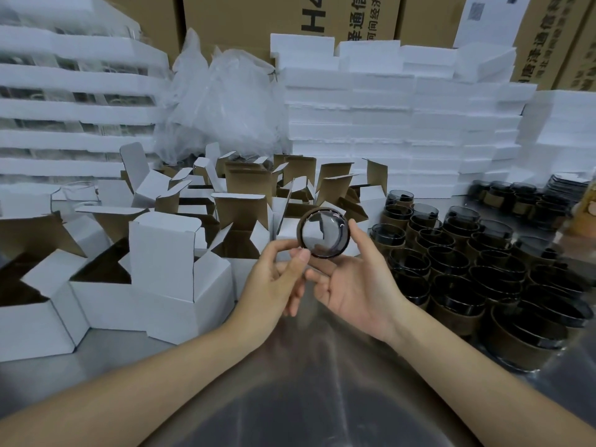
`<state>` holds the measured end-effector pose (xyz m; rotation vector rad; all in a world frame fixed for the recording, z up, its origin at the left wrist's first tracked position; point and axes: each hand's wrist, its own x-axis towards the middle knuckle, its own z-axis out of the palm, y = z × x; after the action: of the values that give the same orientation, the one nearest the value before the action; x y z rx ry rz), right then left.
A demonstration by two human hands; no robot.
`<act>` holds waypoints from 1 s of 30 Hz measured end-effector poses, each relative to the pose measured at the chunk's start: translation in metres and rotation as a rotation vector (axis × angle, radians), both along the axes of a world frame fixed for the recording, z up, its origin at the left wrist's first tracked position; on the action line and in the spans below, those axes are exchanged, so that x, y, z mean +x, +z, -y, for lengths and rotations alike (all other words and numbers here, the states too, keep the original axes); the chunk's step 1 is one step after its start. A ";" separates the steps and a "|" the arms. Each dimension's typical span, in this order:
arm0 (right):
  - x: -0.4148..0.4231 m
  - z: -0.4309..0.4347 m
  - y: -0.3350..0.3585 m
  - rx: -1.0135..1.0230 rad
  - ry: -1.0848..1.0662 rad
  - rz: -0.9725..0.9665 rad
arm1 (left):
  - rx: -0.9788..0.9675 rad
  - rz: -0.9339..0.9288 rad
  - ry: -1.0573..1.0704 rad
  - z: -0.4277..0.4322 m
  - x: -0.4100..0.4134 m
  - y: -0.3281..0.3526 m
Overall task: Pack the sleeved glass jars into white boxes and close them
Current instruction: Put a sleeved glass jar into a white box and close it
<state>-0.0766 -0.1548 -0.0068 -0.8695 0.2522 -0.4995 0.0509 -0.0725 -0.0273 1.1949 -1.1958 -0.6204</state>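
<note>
Thumb and forefinger of the left hand (277,279) pinch the near-left edge of a sleeved glass jar (324,233). The right hand (358,285) cradles it from below and right, fingers half curled. The jar hangs in the air, one round end facing the camera, in front of the open white boxes (154,285). Smoky glass looks slick, so grip the brown card sleeve (300,233), turn the jar upright and lower it straight between the flaps. More sleeved jars (467,262) crowd the shiny table (306,398) at right, with foam slabs (387,108) stacked beyond.
</note>
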 end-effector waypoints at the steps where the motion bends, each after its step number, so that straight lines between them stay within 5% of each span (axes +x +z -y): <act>1: -0.001 0.000 0.000 0.010 -0.006 0.008 | -0.003 -0.002 -0.007 0.000 0.000 0.000; 9: 0.004 0.002 -0.002 0.011 -0.239 0.102 | 0.180 0.107 0.005 0.008 0.002 -0.009; 18: 0.004 0.005 -0.008 -0.360 -0.459 0.000 | 0.256 0.227 0.057 0.012 0.001 -0.010; 25: 0.012 0.008 -0.003 -0.286 -0.607 0.138 | 0.070 1.392 0.432 0.011 -0.008 0.000; 30: 0.015 0.008 0.000 -0.230 -0.566 0.235 | 0.166 1.500 0.564 0.034 -0.015 0.012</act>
<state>-0.0615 -0.1625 -0.0073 -0.9512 0.2260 -1.1684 0.0364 -0.1064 -0.0157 2.1129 -1.8403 0.8238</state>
